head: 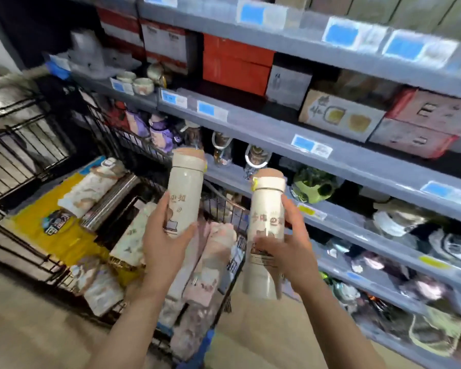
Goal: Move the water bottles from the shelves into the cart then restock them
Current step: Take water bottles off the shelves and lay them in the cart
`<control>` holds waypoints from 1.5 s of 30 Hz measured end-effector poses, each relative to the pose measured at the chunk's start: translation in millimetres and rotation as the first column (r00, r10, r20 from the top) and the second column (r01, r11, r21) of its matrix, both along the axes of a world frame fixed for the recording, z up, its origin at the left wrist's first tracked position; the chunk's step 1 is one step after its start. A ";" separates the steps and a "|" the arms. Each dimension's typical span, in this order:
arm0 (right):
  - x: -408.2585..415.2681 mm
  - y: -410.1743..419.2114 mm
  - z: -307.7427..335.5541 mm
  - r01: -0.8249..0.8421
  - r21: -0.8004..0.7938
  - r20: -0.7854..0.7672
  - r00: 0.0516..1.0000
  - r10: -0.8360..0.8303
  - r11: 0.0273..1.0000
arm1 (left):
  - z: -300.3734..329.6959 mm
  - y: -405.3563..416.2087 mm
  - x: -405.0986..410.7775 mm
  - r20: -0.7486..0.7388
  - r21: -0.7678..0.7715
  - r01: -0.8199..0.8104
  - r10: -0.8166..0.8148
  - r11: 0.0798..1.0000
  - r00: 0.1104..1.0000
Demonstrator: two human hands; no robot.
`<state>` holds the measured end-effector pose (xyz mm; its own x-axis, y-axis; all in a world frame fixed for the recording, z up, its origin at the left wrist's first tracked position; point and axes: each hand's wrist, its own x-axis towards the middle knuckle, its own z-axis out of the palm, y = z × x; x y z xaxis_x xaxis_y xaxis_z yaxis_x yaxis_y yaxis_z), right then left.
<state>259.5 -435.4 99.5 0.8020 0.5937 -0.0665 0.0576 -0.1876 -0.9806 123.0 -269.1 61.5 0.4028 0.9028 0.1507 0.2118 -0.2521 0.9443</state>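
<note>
The grey metal shelving unit [317, 153] fills the right and top of the view, its tiers running away on a slant, each lip carrying blue and white price labels; red and orange boxes sit on an upper tier, and mixed drinkware crowds the lower ones. To the left and below stands the black wire shopping cart [24, 145], pulled up just beside the shelves, presumably so that bottles can pass between the two with little reach. In its basket lie several pale patterned bottles, a shiny steel cylinder flask [109, 201] and a flat yellow packet [53, 227], all on their sides, which suits a loose load that would topple if stood up. Between cart and shelf the person holds two cream-coloured cylindrical water bottles with tan lids, both roughly upright and above the cart's near corner. The left hand [165, 243] wraps its fingers and thumb round the lower body of the left cream bottle [186, 187]; the right hand [285, 249] grips the middle of the right cream bottle [266, 222], thumb across the printed front. Taking one in each hand halves the trips. Whether these two are heading into the cart or back onto a tier cannot be told from this view, though the tier beside the lids has room.
</note>
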 end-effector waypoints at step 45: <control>237.6 267.8 271.6 0.184 0.662 -0.111 0.983 -0.147 0.727 | 257.3 160.7 217.5 0.295 0.383 -0.268 0.158 0.884 0.942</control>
